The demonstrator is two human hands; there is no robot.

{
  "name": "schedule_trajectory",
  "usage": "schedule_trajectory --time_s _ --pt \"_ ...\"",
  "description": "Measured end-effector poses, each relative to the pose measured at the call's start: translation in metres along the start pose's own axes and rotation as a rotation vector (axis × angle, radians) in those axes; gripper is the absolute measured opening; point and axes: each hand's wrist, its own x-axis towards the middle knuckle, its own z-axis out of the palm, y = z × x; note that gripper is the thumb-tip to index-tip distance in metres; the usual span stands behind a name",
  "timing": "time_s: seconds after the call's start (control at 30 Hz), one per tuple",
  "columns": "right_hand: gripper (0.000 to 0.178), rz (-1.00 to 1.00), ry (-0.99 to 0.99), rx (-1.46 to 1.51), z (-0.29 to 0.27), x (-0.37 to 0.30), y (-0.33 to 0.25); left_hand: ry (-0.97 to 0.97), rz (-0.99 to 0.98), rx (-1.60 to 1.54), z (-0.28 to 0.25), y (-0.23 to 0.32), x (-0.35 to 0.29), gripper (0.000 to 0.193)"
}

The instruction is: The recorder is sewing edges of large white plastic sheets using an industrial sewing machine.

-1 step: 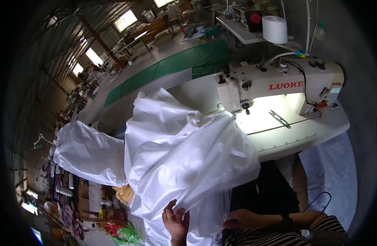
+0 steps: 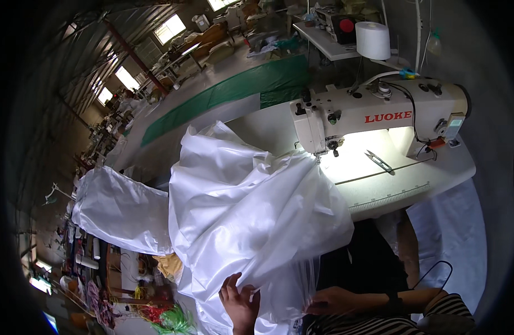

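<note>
A large, glossy white sheet [image 2: 229, 195] is spread in loose folds over the left end of the sewing machine table [image 2: 388, 195]. Its upper right corner reaches under the presser foot of the white sewing machine [image 2: 357, 111]. Over the lower part of the sheet is my left hand [image 2: 240, 304], with bent fingers apart and nothing seen between them. My right hand [image 2: 330, 301] comes in from the right, its fingers closed at the sheet's thin, gathered edge. The fingertips of the right hand are partly in shadow.
Thread snips [image 2: 378, 162] lie on the lit machine bed. Behind the machine stands a white thread cone [image 2: 373, 42]. Another white sheet piece [image 2: 123, 209] hangs at the left, above coloured strings [image 2: 176, 321]. More white material [image 2: 452, 234] hangs at the right; a green sheet [image 2: 223, 92] covers the floor beyond.
The whole view has shifted very slightly. Both hands and the sheet keep nearly the same places.
</note>
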Motion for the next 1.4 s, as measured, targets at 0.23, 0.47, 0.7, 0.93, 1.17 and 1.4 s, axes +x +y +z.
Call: schedule_trajectory --time_s 0.23,0.47,0.7,0.93,1.17,1.4 --pt "0.018 -0.272 -0.028 -0.139 -0.023 -0.043 -0.071 -0.238 0.229 -0.632 -0.034 0.081 -0.001 0.021" --pt "0.012 -0.416 -0.067 -0.474 -0.022 -0.047 -0.087 -0.626 -0.168 -0.900 -0.008 0.100 -0.022 0.016" --pt "0.023 -0.176 -0.009 0.027 -0.025 -0.052 -0.039 -0.100 0.120 -0.605 -0.024 0.107 -0.015 0.001" --pt "0.055 0.216 0.867 0.082 -0.078 -0.015 0.105 -0.150 0.090 -0.631 -0.037 0.093 0.000 0.003" --pt "0.052 0.000 0.348 -0.026 -0.065 0.001 0.095 -0.169 0.303 -0.698 -0.033 0.093 0.014 0.006" --pt "0.037 0.078 -0.025 0.191 -0.010 -0.028 0.065 -0.186 0.404 -0.753 -0.021 0.103 0.015 0.011"
